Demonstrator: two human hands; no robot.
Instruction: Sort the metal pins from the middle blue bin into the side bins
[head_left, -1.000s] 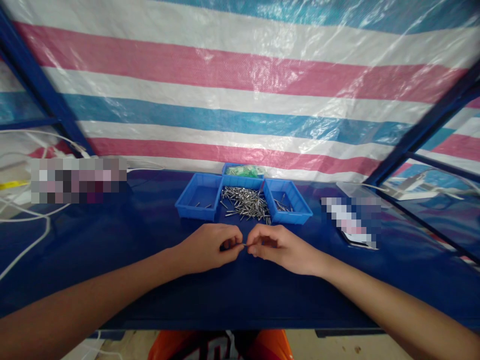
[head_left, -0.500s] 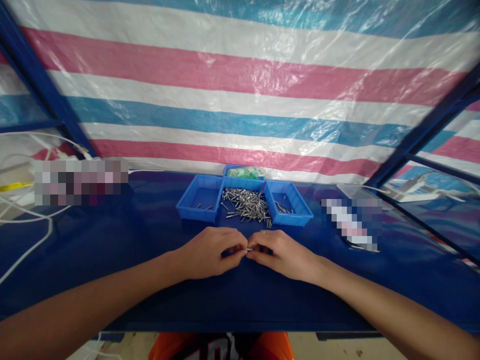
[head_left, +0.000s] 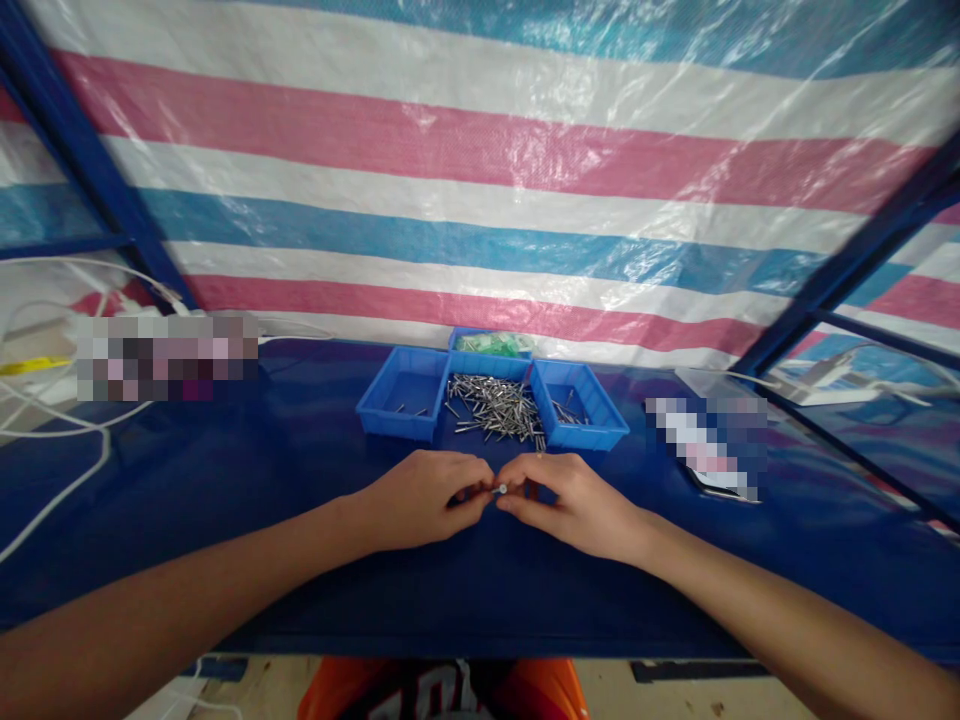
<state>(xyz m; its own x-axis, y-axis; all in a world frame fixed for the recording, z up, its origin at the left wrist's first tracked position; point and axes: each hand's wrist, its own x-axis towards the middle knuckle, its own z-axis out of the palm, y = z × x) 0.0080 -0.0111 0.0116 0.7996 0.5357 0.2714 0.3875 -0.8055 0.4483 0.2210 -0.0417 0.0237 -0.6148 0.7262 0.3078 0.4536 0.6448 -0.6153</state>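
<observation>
My left hand (head_left: 431, 502) and my right hand (head_left: 574, 505) meet fingertip to fingertip above the front part of the table. Between their pinched fingers is a small silver metal fastener (head_left: 502, 489) with a round head; whether it is a screw or a rivet I cannot tell. Both hands are closed on it, and the fingers hide most of it. Just beyond my hands lies a heap of similar silver fasteners (head_left: 496, 405). It stands between a left blue bin (head_left: 397, 425) and a right blue bin (head_left: 589, 437), each holding several loose ones.
Behind the heap, another blue bin (head_left: 491, 367) holds a green and clear plastic bag (head_left: 487, 344). A flat, partly blurred-out object (head_left: 724, 492) lies at right on the blue table (head_left: 480, 610). White cables (head_left: 60, 500) run along the left side. A striped sheet (head_left: 480, 140) hangs behind.
The small fastener has turned between my fingertips, so its round head now shows towards me. My hands have otherwise stayed almost in place; the view has shifted slightly.
</observation>
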